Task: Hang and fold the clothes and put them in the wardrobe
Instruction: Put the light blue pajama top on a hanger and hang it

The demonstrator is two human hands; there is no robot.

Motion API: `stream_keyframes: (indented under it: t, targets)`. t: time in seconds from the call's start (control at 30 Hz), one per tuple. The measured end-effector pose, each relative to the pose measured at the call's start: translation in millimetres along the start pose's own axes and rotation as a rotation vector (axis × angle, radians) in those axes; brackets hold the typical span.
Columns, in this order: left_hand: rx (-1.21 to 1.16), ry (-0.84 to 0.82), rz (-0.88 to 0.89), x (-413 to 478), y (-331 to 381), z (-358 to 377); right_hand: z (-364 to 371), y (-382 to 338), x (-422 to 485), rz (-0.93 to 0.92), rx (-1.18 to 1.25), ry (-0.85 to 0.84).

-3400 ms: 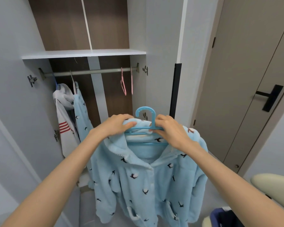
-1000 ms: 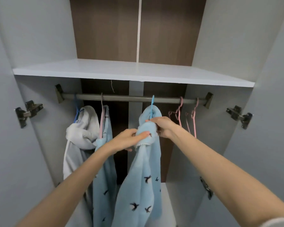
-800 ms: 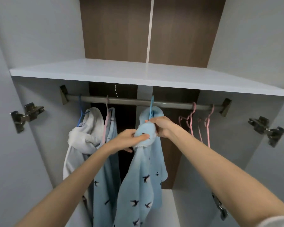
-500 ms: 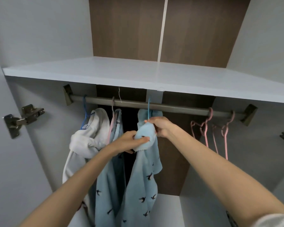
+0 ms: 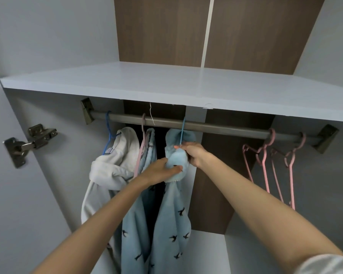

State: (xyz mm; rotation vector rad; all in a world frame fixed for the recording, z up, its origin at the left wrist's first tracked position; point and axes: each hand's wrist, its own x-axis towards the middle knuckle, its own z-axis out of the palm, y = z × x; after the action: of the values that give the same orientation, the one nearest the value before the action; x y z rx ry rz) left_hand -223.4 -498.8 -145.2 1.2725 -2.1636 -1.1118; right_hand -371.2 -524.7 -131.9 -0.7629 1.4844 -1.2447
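Wardrobe rail (image 5: 216,128) with white hoodie (image 5: 125,151), pink hangers (image 5: 272,137); left hand (image 5: 158,171) gripping blue top (image 5: 172,224), right hand (image 5: 194,155) pinching its hanger (image 5: 183,129)

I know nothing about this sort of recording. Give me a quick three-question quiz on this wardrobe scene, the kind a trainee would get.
1. True or false: the blue hanger carrying the bird-print garment is hooked over the rail.
2. Which sits lower on that garment, the left hand or the right hand?
3. How many empty pink hangers hang on the rail to the right of the hands?
Key: 1 true; 2 left hand; 3 two.
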Motion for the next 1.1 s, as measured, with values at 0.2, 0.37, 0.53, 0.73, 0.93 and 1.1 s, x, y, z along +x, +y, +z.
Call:
stream_keyframes:
  t: [0.2, 0.37, 0.53, 0.73, 0.93, 1.1]
  targets:
    - [-0.022, 0.031, -0.010, -5, -3, -2, -7, 3, -17, -0.089, -0.006, 0.124]
    - [-0.032, 0.160, 0.020, -15, 1, -20, -14, -3, -45, -0.159, -0.115, 0.140]
    - [-0.089, 0.214, 0.094, -36, 12, -39, -12, -15, -98, -0.197, -0.046, 0.090]
    - [-0.183, 0.264, 0.189, -81, 18, -48, -8, 0, -171, -0.287, -0.120, 0.139]
    - [-0.236, 0.247, 0.221, -144, 5, -43, 2, 34, -247, -0.304, -0.162, 0.232]
    - [-0.257, 0.178, 0.240, -191, 0, -34, 9, 57, -305, -0.307, -0.225, 0.288]
